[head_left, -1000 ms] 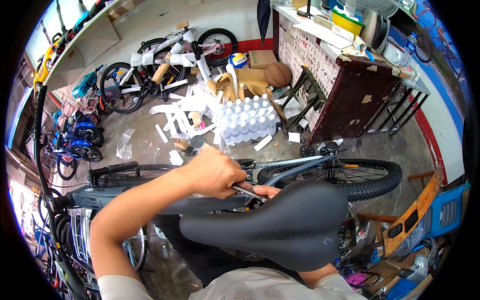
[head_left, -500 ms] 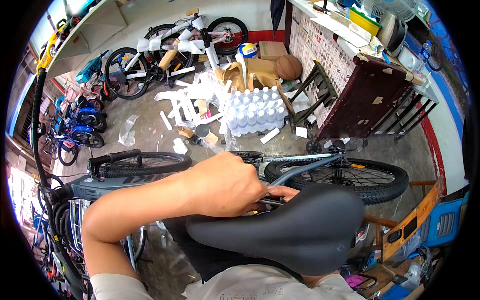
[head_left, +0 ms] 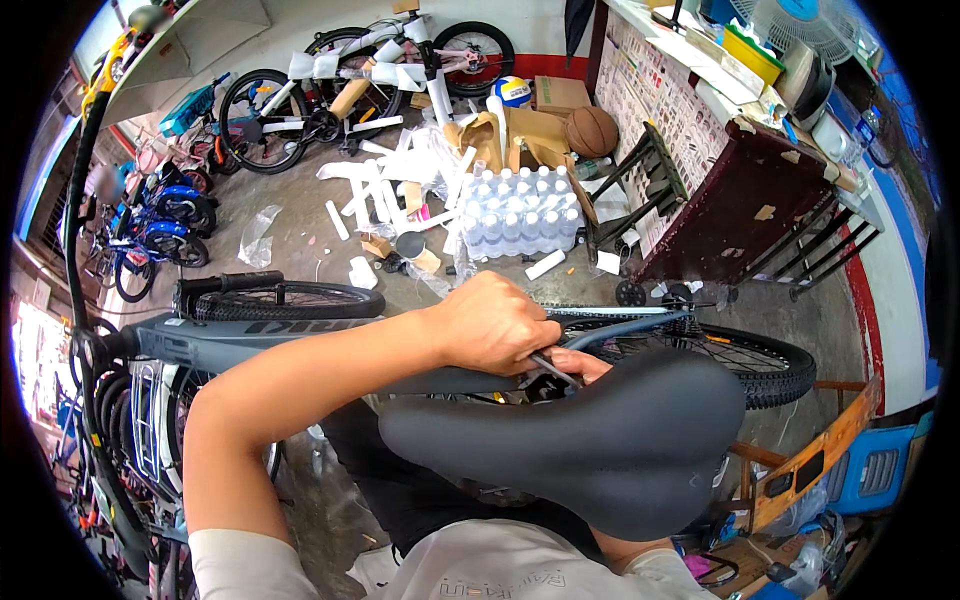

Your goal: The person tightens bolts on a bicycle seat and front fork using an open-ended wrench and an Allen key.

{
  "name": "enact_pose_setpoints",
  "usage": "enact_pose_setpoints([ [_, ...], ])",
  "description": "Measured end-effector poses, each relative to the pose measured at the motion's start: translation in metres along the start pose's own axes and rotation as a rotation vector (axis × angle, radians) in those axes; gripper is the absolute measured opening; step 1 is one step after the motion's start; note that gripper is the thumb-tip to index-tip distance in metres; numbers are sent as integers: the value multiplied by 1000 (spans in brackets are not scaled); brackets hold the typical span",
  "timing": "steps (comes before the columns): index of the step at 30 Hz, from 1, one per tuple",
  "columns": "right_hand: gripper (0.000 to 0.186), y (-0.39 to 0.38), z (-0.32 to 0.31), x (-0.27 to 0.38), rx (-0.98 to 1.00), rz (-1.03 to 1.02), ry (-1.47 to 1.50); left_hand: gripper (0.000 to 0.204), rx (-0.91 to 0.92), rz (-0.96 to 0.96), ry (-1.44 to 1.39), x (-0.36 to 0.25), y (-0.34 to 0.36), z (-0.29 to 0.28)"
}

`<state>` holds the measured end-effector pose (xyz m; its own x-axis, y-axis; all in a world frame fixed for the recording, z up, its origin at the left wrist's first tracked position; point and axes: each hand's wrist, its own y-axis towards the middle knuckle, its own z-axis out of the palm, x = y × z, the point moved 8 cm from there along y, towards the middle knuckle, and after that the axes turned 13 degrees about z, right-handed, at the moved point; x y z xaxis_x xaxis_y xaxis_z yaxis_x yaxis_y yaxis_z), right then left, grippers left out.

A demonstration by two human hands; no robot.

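A black bicycle saddle [head_left: 570,440] lies just below me, its narrow nose pointing left. Beyond it runs the dark grey bike frame [head_left: 270,340], with the rear wheel [head_left: 780,365] at the right. My left hand [head_left: 497,325] is curled closed above the frame, around the end of a thin grey metal bar [head_left: 556,370]; the bar's kind is not clear. Close by, my right hand [head_left: 585,368] reaches up from behind the saddle with its fingers bent near that bar. The saddle hides most of this hand, and what its fingertips hold is not visible.
A wrapped pack of water bottles [head_left: 520,215] stands on the floor ahead, beside white foam tubes and cardboard. Another bike [head_left: 330,110] leans at the back wall. A counter [head_left: 740,200] is at the right, a wooden chair [head_left: 810,470] at the lower right.
My left hand has risen slightly and moved right, uncovering more of the metal bar. More of my right fingers shows. The saddle appears slightly further right as the view shifts.
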<state>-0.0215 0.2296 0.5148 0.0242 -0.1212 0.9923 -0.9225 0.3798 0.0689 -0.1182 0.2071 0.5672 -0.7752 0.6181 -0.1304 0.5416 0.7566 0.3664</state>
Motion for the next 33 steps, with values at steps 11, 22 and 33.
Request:
enact_pose_setpoints([
  [11,34,-17,-3,4,-5,24,-22,20,445,-142,116,-51,16,-76],
  [22,34,-19,-12,2,-24,21,-47,24,529,-238,28,-53,10,-73],
  [33,34,-16,-26,-7,1,-2,-22,26,510,-324,-142,-39,8,-54],
])
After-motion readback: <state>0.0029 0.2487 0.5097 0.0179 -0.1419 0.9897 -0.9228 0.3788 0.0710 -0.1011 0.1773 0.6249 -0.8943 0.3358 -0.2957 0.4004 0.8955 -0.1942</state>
